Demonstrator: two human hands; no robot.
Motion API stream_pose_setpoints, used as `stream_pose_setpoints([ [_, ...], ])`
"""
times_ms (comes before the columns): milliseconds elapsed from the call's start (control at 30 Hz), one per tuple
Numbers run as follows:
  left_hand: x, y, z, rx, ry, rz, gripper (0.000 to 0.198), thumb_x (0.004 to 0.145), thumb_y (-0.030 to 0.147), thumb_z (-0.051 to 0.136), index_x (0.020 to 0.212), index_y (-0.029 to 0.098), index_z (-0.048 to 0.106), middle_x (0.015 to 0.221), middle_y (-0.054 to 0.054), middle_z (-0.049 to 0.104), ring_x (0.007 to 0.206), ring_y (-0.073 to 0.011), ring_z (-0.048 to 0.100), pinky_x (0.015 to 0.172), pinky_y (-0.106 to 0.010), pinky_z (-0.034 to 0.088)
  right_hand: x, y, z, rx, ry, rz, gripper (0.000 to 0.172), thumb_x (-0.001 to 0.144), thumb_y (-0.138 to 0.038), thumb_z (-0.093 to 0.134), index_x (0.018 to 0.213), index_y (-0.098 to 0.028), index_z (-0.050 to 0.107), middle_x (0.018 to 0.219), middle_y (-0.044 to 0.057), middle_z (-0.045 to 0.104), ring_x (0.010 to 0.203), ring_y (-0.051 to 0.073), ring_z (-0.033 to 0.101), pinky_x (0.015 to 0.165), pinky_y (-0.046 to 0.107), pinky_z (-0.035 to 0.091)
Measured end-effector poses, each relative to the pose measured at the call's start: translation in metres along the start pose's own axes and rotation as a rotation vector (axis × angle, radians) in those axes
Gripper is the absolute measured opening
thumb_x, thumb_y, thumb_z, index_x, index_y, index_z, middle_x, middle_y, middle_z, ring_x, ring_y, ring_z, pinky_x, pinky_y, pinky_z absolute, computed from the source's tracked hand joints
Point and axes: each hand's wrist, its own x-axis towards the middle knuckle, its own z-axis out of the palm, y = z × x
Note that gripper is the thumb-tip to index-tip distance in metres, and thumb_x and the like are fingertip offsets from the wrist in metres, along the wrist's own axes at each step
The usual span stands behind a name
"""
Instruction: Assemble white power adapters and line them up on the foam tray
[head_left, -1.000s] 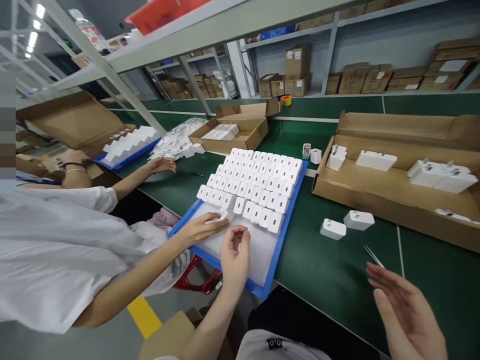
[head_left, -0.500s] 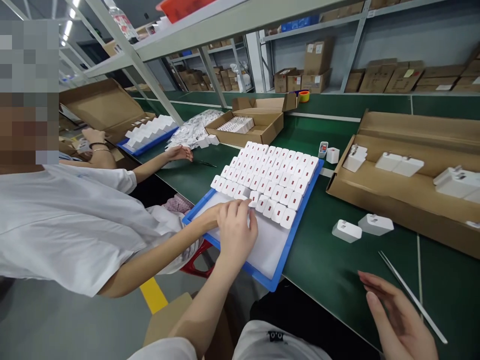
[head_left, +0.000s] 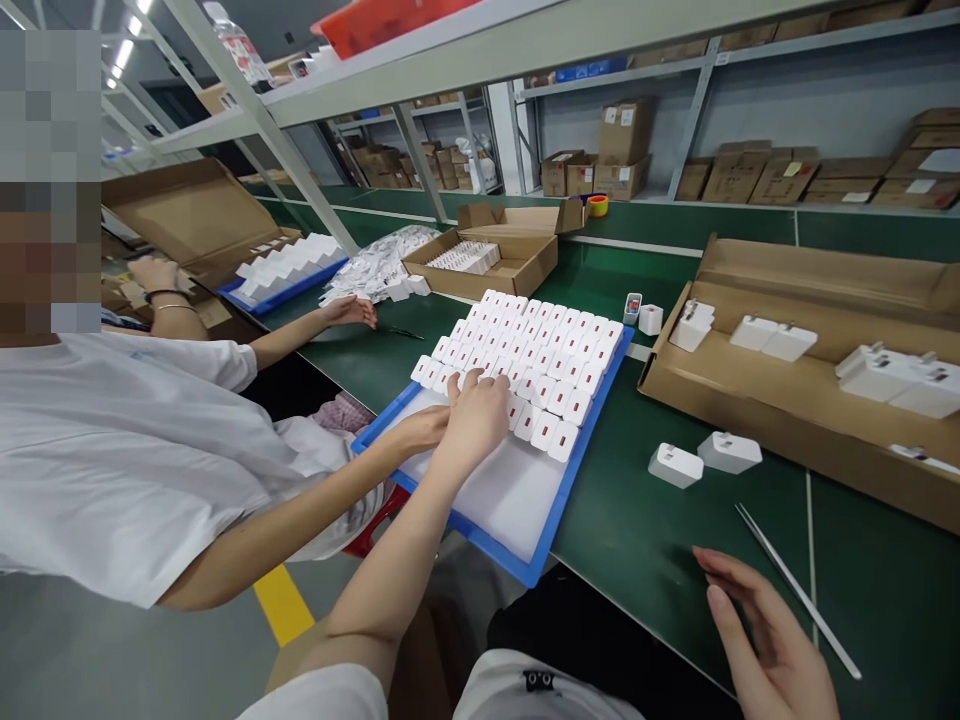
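My left hand (head_left: 477,418) reaches over a blue-rimmed tray (head_left: 491,545), its fingers bent down on the front rows of small white charger blocks (head_left: 544,350). It seems to grip a charger there, though the palm side is hidden. Each block shows a small dark red port on top. My right hand (head_left: 765,635) holds nothing above the green bench, thumb and fingers apart. Metal tweezers (head_left: 799,590) lie just beyond it. Two loose white chargers (head_left: 676,465) stand between that hand and the cardboard box. A co-worker's hand (head_left: 421,430) is close beside my left wrist.
An open cardboard box (head_left: 780,405) with several chargers stands on the right. Farther back are another open box (head_left: 525,262) and a heap of clear bags (head_left: 382,262). The co-worker sits at left, other hand (head_left: 349,311) on the bench. A shelf beam (head_left: 450,70) crosses overhead.
My left hand has moved forward and left, farther onto the charger rows. The co-worker's near hand has drawn back slightly. The view has shifted a little; my right hand stays empty.
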Motion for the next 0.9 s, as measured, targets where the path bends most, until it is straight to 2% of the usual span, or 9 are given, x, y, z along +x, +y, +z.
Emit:
stream_pose_setpoints([
  [167,0.005,-0.008,-0.012,-0.027,0.028,0.028,0.036,0.079,0.003,0.044,0.102,0.017,0.069,0.094,-0.017,0.075,0.127,-0.0415,0.053,0.112,-0.068,0.022,0.001,0.004,0.003,-0.011,-0.018,-0.017,0.046,0.089,-0.062,0.061,0.122,-0.030,0.070,0.132,0.007,0.069,0.121,0.033,0.066,0.087,0.038,0.064],
  [267,-0.016,0.013,-0.026,-0.048,0.104,0.058,0.034,0.091,0.010,0.041,0.115,0.012,0.065,0.115,-0.022,0.070,0.128,-0.0417,0.051,0.111,-0.067,0.027,0.002,0.004,0.004,-0.034,-0.006,-0.042,0.045,0.091,-0.060,0.060,0.123,-0.030,0.070,0.131,0.007,0.070,0.119,0.032,0.067,0.080,0.033,0.065],
  [333,-0.040,0.036,-0.030,-0.094,0.122,0.136,0.031,0.097,0.018,0.041,0.119,0.015,0.062,0.117,-0.017,0.069,0.117,-0.0339,0.058,0.104,-0.054,0.042,0.002,0.002,0.004,-0.043,0.010,-0.071,0.044,0.091,-0.057,0.060,0.121,-0.028,0.071,0.129,0.008,0.071,0.117,0.032,0.069,0.077,0.030,0.064],
  [400,-0.067,0.062,-0.026,-0.245,0.104,0.377,0.026,0.098,0.018,0.043,0.115,0.016,0.062,0.109,-0.013,0.070,0.108,-0.0270,0.062,0.096,-0.044,0.049,0.004,0.002,0.002,-0.044,0.023,-0.106,0.043,0.091,-0.055,0.061,0.120,-0.026,0.071,0.127,0.009,0.072,0.113,0.031,0.070,0.075,0.029,0.064],
  [467,-0.090,0.084,-0.015,-0.365,-0.001,0.664,0.021,0.097,0.020,0.047,0.110,0.015,0.064,0.102,-0.011,0.070,0.100,-0.0241,0.064,0.091,-0.039,0.051,0.005,0.003,0.001,-0.048,0.024,-0.130,0.042,0.091,-0.054,0.062,0.119,-0.025,0.071,0.124,0.009,0.073,0.110,0.030,0.072,0.074,0.028,0.063],
  [533,-0.102,0.100,-0.002,-0.378,-0.052,0.766,0.020,0.097,0.023,0.051,0.105,0.012,0.065,0.102,-0.011,0.069,0.100,-0.0234,0.065,0.092,-0.038,0.051,0.007,0.006,0.000,-0.057,0.028,-0.145,0.040,0.092,-0.054,0.062,0.118,-0.026,0.071,0.123,0.008,0.073,0.109,0.030,0.072,0.075,0.029,0.063],
  [733,-0.083,0.121,0.012,-0.340,-0.014,0.951,0.024,0.098,0.024,0.049,0.096,0.010,0.069,0.098,-0.011,0.070,0.094,-0.0236,0.065,0.089,-0.038,0.050,0.007,0.004,-0.001,-0.056,0.054,-0.156,0.036,0.095,-0.049,0.060,0.119,-0.025,0.069,0.126,0.008,0.071,0.114,0.030,0.069,0.090,0.036,0.060],
  [800,-0.069,0.123,0.016,-0.362,0.031,0.944,0.023,0.098,0.022,0.048,0.092,0.012,0.068,0.090,-0.009,0.070,0.087,-0.0230,0.065,0.084,-0.037,0.051,0.008,-0.004,-0.004,-0.051,0.081,-0.148,0.032,0.097,-0.047,0.058,0.120,-0.027,0.067,0.127,0.007,0.070,0.116,0.028,0.067,0.097,0.039,0.057],
  [900,-0.052,0.124,0.029,-0.437,0.063,0.855,0.022,0.098,0.017,0.047,0.091,0.014,0.067,0.084,-0.008,0.070,0.082,-0.0217,0.065,0.079,-0.037,0.052,0.013,-0.018,-0.014,-0.110,0.158,-0.144,0.028,0.098,-0.044,0.058,0.120,-0.031,0.067,0.127,0.005,0.069,0.113,0.025,0.068,0.096,0.039,0.056],
])
